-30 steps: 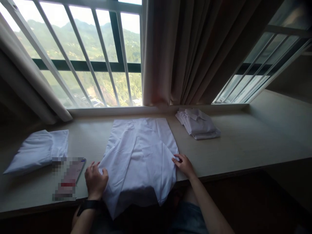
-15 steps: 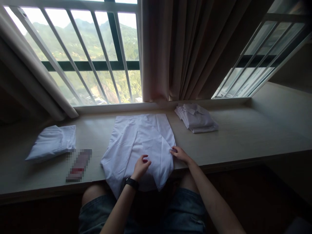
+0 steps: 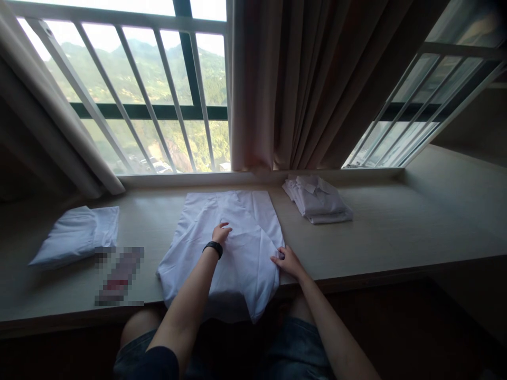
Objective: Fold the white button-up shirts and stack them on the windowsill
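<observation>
A white shirt [image 3: 241, 264] lies spread in front of me, its lower part hanging over the table's near edge. My right hand [image 3: 290, 262] pinches the shirt's right edge between thumb and fingers. Over the upper middle of the cloth is my left hand [image 3: 222, 233], its fingers apart and holding nothing. Whether its fingertips touch the fabric I cannot tell. A dark band [image 3: 214, 248] circles the left wrist.
Folded white clothes [image 3: 322, 203] sit at the back right of the table [image 3: 376, 232]. Another folded white garment [image 3: 75, 235] lies on the left, near a blurred-out item [image 3: 121, 277]. Curtains [image 3: 253, 105] and a barred window stand behind.
My left hand has moved away from me, up along the shirt toward its far part. The right hand stays at the right edge, gripping it. The view has tilted up slightly.
</observation>
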Motion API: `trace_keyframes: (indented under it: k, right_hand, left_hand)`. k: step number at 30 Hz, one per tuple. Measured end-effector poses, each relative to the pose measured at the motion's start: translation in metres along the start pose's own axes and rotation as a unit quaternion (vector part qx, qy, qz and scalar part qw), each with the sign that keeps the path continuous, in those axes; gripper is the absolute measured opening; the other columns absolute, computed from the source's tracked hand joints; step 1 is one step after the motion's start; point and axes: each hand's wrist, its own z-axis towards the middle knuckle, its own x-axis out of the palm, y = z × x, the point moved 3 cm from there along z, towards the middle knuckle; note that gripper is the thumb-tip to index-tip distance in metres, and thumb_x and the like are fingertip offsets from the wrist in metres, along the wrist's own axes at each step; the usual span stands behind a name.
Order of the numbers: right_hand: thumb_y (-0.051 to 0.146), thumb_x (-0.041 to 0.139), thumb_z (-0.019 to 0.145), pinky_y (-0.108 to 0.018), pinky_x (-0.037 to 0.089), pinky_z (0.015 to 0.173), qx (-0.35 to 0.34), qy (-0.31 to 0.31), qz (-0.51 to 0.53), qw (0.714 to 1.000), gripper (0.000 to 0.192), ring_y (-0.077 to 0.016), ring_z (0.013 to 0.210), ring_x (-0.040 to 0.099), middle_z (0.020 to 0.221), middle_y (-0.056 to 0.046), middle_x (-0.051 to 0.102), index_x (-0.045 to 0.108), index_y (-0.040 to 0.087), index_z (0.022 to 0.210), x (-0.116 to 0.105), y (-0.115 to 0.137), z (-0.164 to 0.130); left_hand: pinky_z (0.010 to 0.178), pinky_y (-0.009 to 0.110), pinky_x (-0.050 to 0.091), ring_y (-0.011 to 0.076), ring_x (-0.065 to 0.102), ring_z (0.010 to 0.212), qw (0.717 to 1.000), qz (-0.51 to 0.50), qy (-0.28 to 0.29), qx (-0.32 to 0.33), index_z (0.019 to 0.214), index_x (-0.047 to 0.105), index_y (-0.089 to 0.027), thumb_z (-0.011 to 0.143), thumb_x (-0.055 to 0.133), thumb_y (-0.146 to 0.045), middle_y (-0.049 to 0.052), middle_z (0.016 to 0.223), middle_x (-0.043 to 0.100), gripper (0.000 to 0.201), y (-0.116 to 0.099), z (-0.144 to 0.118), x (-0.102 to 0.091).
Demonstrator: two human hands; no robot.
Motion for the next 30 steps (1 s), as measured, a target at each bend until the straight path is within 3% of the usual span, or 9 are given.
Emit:
trace_keyframes:
  k: [3,6,11,14,17,19,22,25,30]
  right_hand:
    - [0.047,0.074,0.070,-0.033,0.052,0.085,-0.001,0.010,0.007,1.000,0.035,-0.0225,0.093,0.061,0.104,-0.008,0.058,0.068,0.019,0.091,-0.001,0.001,-0.001]
    - [0.046,0.068,0.077,-0.032,0.052,0.084,-0.002,0.025,0.006,1.000,0.027,-0.0217,0.090,0.062,0.102,-0.008,0.057,0.067,0.020,0.085,-0.003,0.002,-0.001]
    - [0.044,0.067,0.076,-0.032,0.051,0.079,0.006,0.020,-0.002,1.000,0.025,-0.0207,0.083,0.061,0.095,-0.006,0.057,0.061,0.020,0.074,-0.004,0.000,0.005]
    - [0.037,0.066,0.076,-0.034,0.050,0.087,0.009,-0.037,-0.002,0.999,0.019,-0.0230,0.093,0.062,0.100,-0.008,0.059,0.062,0.020,0.085,-0.002,0.004,0.002]
    - [0.036,0.063,0.079,-0.038,0.047,0.095,0.028,-0.142,-0.027,0.989,0.034,-0.0282,0.110,0.060,0.115,-0.015,0.059,0.059,0.019,0.108,-0.001,0.015,-0.019]
    - [0.043,0.060,0.084,-0.040,0.048,0.090,0.081,-0.172,-0.062,0.980,0.040,-0.0314,0.109,0.061,0.116,-0.018,0.062,0.055,0.019,0.115,0.003,0.022,-0.045]
    - [0.057,0.051,0.089,-0.040,0.048,0.074,0.174,-0.099,-0.098,0.975,0.037,-0.0326,0.087,0.068,0.090,-0.014,0.070,0.059,0.023,0.102,0.018,0.028,-0.089]
    - [0.060,0.050,0.088,-0.036,0.044,0.064,0.198,-0.044,-0.093,0.975,0.036,-0.0310,0.075,0.069,0.075,-0.011,0.070,0.061,0.026,0.085,0.034,0.032,-0.122]
    - [0.058,0.050,0.085,-0.028,0.043,0.055,0.164,-0.091,0.097,0.977,0.038,-0.0222,0.062,0.065,0.066,-0.005,0.068,0.061,0.023,0.073,0.044,0.030,-0.133]
  left_hand:
    - [0.060,0.028,0.042,0.0166,0.055,0.062,0.999,-0.004,0.005,-0.043,0.092,0.072,-0.009,0.063,0.078,-0.028,0.004,0.064,0.059,0.035,-0.003,0.017,-0.001]
    - [0.061,0.028,0.044,0.0170,0.057,0.063,0.999,-0.014,0.014,-0.043,0.081,0.074,-0.009,0.059,0.083,-0.029,0.005,0.062,0.062,0.031,0.001,0.021,-0.006]
    - [0.068,0.026,0.049,0.0162,0.062,0.075,0.999,-0.043,-0.001,-0.022,0.097,0.075,-0.010,0.066,0.081,-0.035,0.008,0.082,0.070,0.040,0.018,0.013,-0.023]
    - [0.069,0.027,0.054,0.0141,0.064,0.074,0.997,-0.065,0.023,-0.035,0.106,0.071,-0.009,0.072,0.077,-0.033,0.009,0.091,0.070,0.043,0.026,0.004,-0.026]
    - [0.071,0.029,0.058,0.0126,0.065,0.072,0.993,-0.084,0.066,-0.051,0.117,0.067,-0.010,0.078,0.074,-0.031,0.008,0.093,0.067,0.045,0.027,-0.006,-0.025]
    - [0.072,0.031,0.060,0.0123,0.065,0.069,0.989,-0.089,0.096,-0.060,0.125,0.063,-0.013,0.080,0.073,-0.031,0.006,0.091,0.065,0.050,0.024,-0.013,-0.025]
    - [0.071,0.035,0.061,0.0144,0.066,0.067,0.981,-0.087,0.157,-0.069,0.131,0.061,-0.017,0.079,0.074,-0.034,0.004,0.085,0.064,0.056,0.021,-0.023,-0.023]
    - [0.070,0.036,0.062,0.0157,0.066,0.068,0.971,-0.074,0.215,-0.069,0.123,0.067,-0.016,0.077,0.077,-0.037,0.004,0.083,0.065,0.051,0.021,-0.031,-0.018]
    - [0.073,0.033,0.061,0.0139,0.066,0.070,0.973,-0.026,0.223,-0.054,0.115,0.068,-0.013,0.076,0.076,-0.031,0.004,0.085,0.066,0.044,0.029,-0.046,-0.011]
